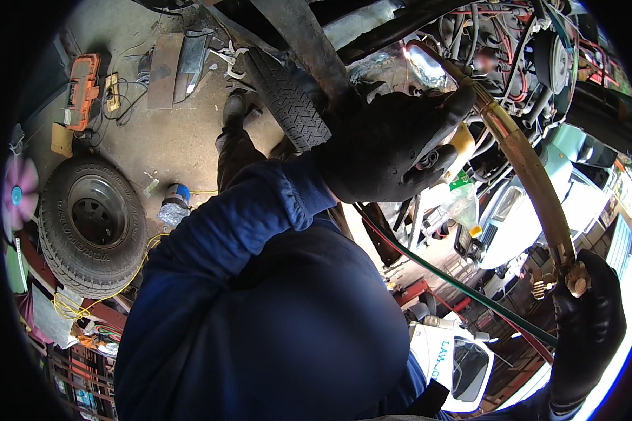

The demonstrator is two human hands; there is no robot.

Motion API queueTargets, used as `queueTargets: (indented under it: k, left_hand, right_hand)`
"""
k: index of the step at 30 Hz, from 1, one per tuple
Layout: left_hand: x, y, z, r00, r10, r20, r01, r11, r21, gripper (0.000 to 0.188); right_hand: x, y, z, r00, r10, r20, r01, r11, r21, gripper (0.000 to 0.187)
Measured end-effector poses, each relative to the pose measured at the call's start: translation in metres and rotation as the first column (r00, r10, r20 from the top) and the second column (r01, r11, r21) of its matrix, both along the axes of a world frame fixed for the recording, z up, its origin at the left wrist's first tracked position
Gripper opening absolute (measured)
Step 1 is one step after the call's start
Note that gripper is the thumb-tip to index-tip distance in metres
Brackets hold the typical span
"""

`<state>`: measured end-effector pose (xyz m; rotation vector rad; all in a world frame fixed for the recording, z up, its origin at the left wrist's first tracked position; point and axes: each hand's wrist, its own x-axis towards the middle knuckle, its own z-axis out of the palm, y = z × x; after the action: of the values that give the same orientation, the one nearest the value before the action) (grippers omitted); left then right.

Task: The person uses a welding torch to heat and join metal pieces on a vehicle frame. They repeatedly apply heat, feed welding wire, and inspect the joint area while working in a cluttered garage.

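A long brass cutting torch slants across the right side, its bent thin end up by the dark metal frame. My right hand, in a black glove, is closed round its lower end, beside the brass valve knobs. My left hand, also gloved in black, is at the torch's upper part, with a fingertip against or very near the tube. Its other fingers are curled by a small round metal piece that I cannot identify. A green hose with a red one runs below toward my right hand.
Dark frame beams and a mounted tyre are ahead. Engine wiring and hoses crowd the upper right. A loose wheel, yellow cord, orange case and blue can lie left. A pale vehicle stands right.
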<state>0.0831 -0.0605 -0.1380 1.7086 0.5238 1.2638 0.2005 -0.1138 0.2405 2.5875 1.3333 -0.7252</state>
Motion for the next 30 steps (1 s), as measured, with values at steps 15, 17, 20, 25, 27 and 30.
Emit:
queueTargets:
  k: [15, 17, 20, 25, 27, 30]
  left_hand:
    - [-0.0006, 0.0006, -0.0011, 1.000, -0.012, -0.010, 0.012, 1.000, 0.017, 0.088]
    - [-0.0009, 0.0009, -0.0005, 1.000, -0.018, -0.007, 0.018, 1.000, 0.006, 0.088]
    - [-0.0029, 0.0013, 0.0006, 0.998, -0.031, -0.054, 0.031, 0.999, 0.007, 0.089]
    - [-0.0039, 0.0023, 0.0024, 0.999, -0.029, -0.022, 0.029, 0.999, 0.012, 0.090]
    - [-0.0040, 0.0027, 0.0026, 0.999, -0.033, -0.017, 0.033, 0.999, 0.013, 0.090]
    - [-0.0029, 0.0030, 0.0022, 1.000, -0.023, -0.013, 0.023, 0.999, 0.024, 0.091]
  right_hand:
    - [-0.0003, 0.0014, 0.0014, 0.994, -0.105, -0.015, 0.105, 0.994, 0.015, 0.054]
    - [0.0010, -0.0004, 0.0022, 0.996, -0.083, -0.014, 0.084, 0.996, 0.007, 0.054]
    - [0.0013, -0.0024, 0.0026, 0.998, -0.068, -0.007, 0.068, 0.998, 0.014, 0.054]
    - [0.0003, -0.0013, 0.0021, 0.994, -0.092, -0.065, 0.094, 0.995, 0.030, 0.053]
    - [-0.0005, 0.0003, 0.0016, 0.997, -0.080, -0.001, 0.080, 0.997, 0.001, 0.054]
    - [-0.0020, 0.0017, -0.0002, 0.998, -0.063, -0.005, 0.063, 0.998, 0.004, 0.054]
